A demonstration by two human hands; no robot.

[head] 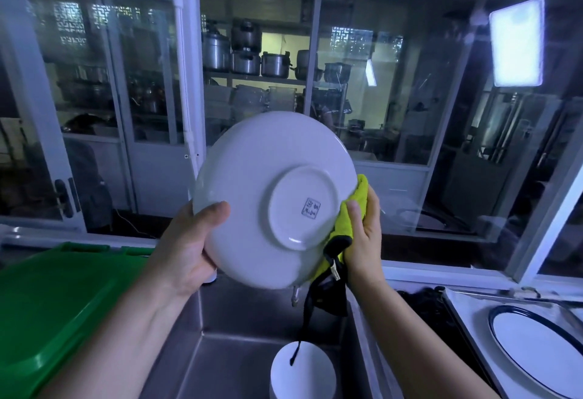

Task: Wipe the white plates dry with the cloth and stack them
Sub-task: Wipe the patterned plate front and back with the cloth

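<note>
Left hand (189, 240) grips the lower-left rim of a white plate (268, 158), thumb laid on the side facing the camera, fingers out of sight behind it. Right hand (362, 228) is curled round a yellow-green cloth (350, 212) with black trim and pinches it over the plate's right rim. The plate hangs in the air between the hands, above the sink (239, 351). It stands almost upright, with its foot ring and stamp turned toward the person and its eating face turned away. It is round, so no axis matters; what counts is that the cloth meets it only at the right edge, so I judge the right hand would wipe while the left turns the plate.

How far the cloth reaches across the far face is hidden. A black strap dangles from the cloth over a white round piece (303, 370) at the sink's near edge. The picture's bottom cuts that piece off, so I cannot tell whether it is one plate or a stack.
</note>
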